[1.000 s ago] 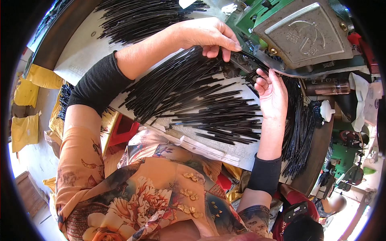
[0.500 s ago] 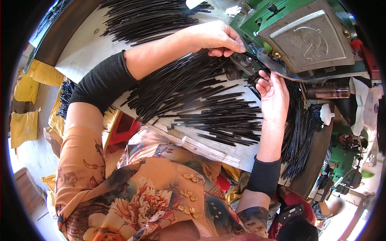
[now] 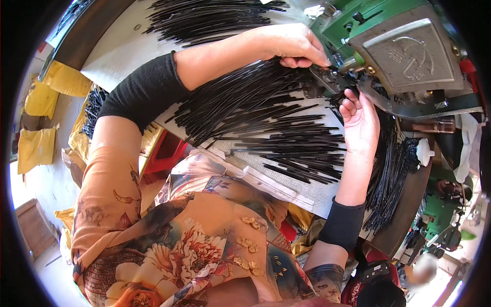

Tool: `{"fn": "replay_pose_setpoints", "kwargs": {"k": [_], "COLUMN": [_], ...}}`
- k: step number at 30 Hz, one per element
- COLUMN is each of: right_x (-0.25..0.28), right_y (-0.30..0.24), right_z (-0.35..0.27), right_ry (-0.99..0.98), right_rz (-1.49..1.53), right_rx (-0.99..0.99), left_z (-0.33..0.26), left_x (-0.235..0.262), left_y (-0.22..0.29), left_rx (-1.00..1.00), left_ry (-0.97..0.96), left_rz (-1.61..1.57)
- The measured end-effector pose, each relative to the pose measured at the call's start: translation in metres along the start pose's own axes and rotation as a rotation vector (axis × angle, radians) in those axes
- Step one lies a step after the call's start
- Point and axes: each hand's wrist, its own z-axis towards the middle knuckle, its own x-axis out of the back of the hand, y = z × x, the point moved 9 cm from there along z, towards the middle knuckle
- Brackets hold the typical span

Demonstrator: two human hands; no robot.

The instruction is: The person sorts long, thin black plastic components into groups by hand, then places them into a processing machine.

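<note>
My left hand [image 3: 299, 46] reaches across to the machine [image 3: 381, 23], its thumb and forefinger pinched on the end of a thin black rod [image 3: 333, 68]. Most of that rod is lost against the dark parts of the machine. Just below the machine head, my right hand [image 3: 361, 123] is turned palm up. Its curled fingers are closed at the rod's other end, though their tips are partly hidden. Many similar rods lie in a middle pile [image 3: 230, 105] under my left forearm and in a nearer pile [image 3: 296, 148] beside my right wrist.
Another rod pile [image 3: 209, 20] lies at the far side of the pale worktop [image 3: 115, 48]. A long bundle of rods [image 3: 391, 189] hangs over the right edge. A grey metal cover [image 3: 409, 56] overhangs the right side. A red bin [image 3: 166, 153] stands below the near edge; a person [image 3: 376, 276] is at lower right.
The whole view has shifted, so the scene sits farther right. Both hands stay at the machine, slightly closer together, and less of the rod shows between them.
</note>
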Motion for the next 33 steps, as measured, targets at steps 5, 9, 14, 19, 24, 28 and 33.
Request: {"fn": "replay_pose_setpoints", "kwargs": {"k": [5, 9, 14, 19, 24, 28, 33], "right_x": [-0.009, -0.021, -0.09, -0.07, -0.06, -0.065, -0.068], "right_y": [-0.019, -0.037, -0.023, -0.034, -0.021, -0.01, 0.011], "right_z": [-0.009, -0.02, -0.048, -0.042, -0.038, -0.041, -0.046], "right_ry": [0.032, 0.05, -0.233, -0.137, -0.22, -0.283, -0.333], "right_rz": [-0.131, -0.71, -1.278, -1.191, -1.015, -0.924, -0.785], "right_rx": [0.119, 0.308, 0.434, 0.361, 0.169, 0.018, -0.169], "left_z": [-0.006, -0.008, -0.017, -0.019, -0.02, -0.01, -0.007], "left_x": [-0.005, -0.009, -0.035, -0.003, -0.009, -0.003, -0.001], "left_y": [0.01, 0.009, 0.007, 0.03, 0.029, 0.018, 0.002], "left_rx": [-0.048, -0.034, -0.041, -0.129, -0.291, -0.137, -0.006], "left_ry": [-0.115, -0.169, -0.291, -0.052, 0.029, -0.081, -0.079], "left_rz": [-0.035, 0.106, 0.249, 0.718, 0.978, 0.698, 0.192]}}
